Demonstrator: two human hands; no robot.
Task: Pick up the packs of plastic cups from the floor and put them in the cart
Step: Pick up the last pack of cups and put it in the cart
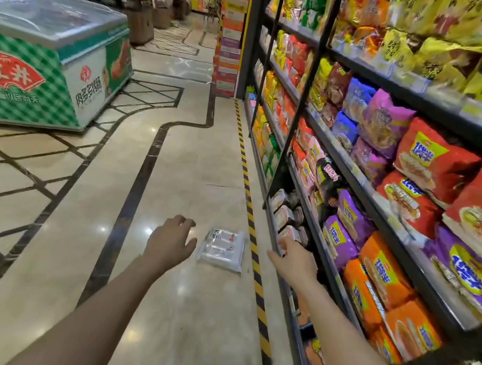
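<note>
Step in hand: reaching down for the pack of plastic cups (222, 250), judged from both arms stretched toward it.
Pack location: flat on the floor (189, 311) at lower centre of the frame, just left of the yellow-black floor tape (252, 243) along the shelving (331, 246).
Doing it well: the clear wrap looks slippery and soft, so it would be best taken across its width or lifted from both long sides, not pinched at a corner.
Left hand (171, 242): its grip is open, fingers loosely spread, holding nothing, just left of the pack and apart from it.
Right hand (295, 262): its grip is open and empty, fingers extended toward the bottom shelf edge at lower right; contact with the shelf cannot be told.
Cart: not in view.
Other: chest freezer (52, 59) at upper left.
</note>
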